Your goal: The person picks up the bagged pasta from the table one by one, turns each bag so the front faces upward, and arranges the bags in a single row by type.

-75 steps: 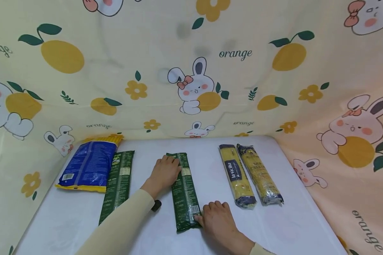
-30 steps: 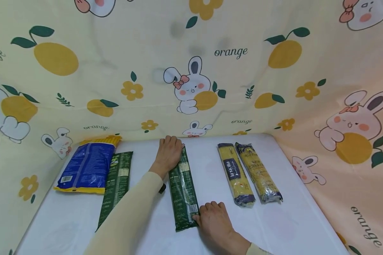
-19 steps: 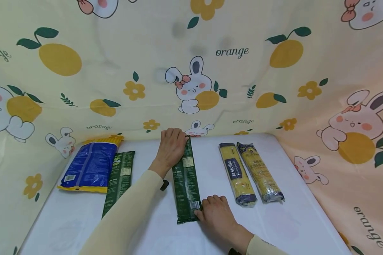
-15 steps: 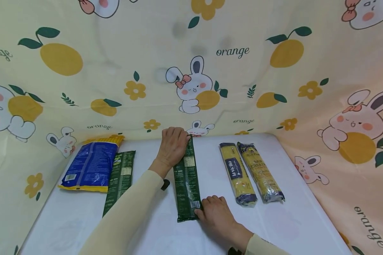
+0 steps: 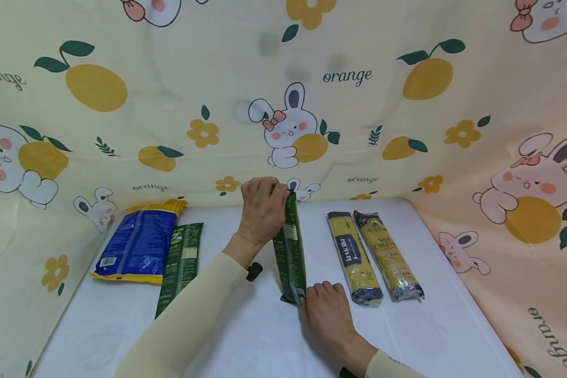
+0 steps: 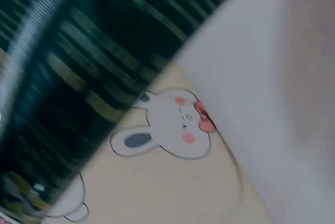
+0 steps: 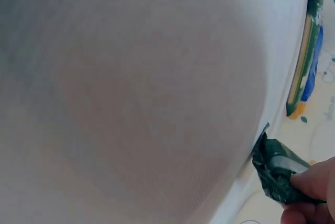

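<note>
A long green packet of spaghetti (image 5: 291,257) stands slanted over the middle of the table, its far end raised. My left hand (image 5: 264,210) grips that upper end, fingers curled over it. At the lower end my right hand (image 5: 328,312) pinches the corner. The right wrist view shows the thumb pressed on the crumpled green end of the packet (image 7: 275,169), with fingers below. In the left wrist view the packet (image 6: 104,51) runs diagonally across the upper left; the left fingers are out of that view.
On the left, a second green packet (image 5: 181,262) lies against a blue and yellow bag (image 5: 134,241). To the right are two yellow pasta packets, one with a dark label (image 5: 352,257) and one crinkled (image 5: 388,254). A patterned curtain (image 5: 208,173) rises behind the white table (image 5: 434,325).
My left hand has slid to the packet's far end and lifted it. The lower end has shifted away from me and slightly right, with my right hand following.
</note>
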A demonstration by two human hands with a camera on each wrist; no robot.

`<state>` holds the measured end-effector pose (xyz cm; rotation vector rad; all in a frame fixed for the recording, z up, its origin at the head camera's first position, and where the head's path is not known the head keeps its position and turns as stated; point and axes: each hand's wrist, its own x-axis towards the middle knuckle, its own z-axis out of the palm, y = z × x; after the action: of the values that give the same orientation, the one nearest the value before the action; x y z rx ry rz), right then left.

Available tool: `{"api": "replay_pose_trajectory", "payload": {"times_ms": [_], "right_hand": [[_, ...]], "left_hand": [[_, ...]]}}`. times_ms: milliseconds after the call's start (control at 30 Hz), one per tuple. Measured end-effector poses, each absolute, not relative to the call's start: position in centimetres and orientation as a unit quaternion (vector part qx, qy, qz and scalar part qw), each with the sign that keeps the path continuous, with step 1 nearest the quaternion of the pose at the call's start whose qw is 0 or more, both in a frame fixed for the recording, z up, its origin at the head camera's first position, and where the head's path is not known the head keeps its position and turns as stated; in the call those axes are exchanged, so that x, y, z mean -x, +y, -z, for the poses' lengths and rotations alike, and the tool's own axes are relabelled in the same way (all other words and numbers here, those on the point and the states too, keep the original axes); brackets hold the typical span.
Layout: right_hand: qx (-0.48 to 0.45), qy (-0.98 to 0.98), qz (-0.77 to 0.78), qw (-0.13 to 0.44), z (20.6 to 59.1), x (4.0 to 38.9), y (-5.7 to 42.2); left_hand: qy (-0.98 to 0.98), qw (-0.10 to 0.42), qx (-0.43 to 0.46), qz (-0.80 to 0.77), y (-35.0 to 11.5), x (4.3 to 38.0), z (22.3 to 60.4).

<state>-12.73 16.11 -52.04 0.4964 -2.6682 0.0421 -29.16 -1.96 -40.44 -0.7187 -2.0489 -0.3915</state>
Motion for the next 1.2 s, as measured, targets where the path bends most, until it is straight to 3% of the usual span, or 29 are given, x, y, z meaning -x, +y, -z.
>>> {"api": "replay_pose_trajectory", "payload": {"times_ms": [500, 767, 1200], "right_hand": [[-0.214, -0.946, 0.022, 0.240, 52.1, 12.5, 14.9], [-0.240, -0.932, 0.023, 0.272, 52.1, 12.3, 13.8], [-0.230, -0.944, 0.031, 0.235, 51.6, 12.3, 13.2]], "left_hand": [[-0.892, 0.399, 0.189, 0.094, -1.5, 27.4, 38.4], [-0.906, 0.379, 0.182, 0.046, -2.1, 27.5, 38.6], [-0.907, 0.370, 0.192, 0.056, -2.6, 27.9, 39.5]]}}
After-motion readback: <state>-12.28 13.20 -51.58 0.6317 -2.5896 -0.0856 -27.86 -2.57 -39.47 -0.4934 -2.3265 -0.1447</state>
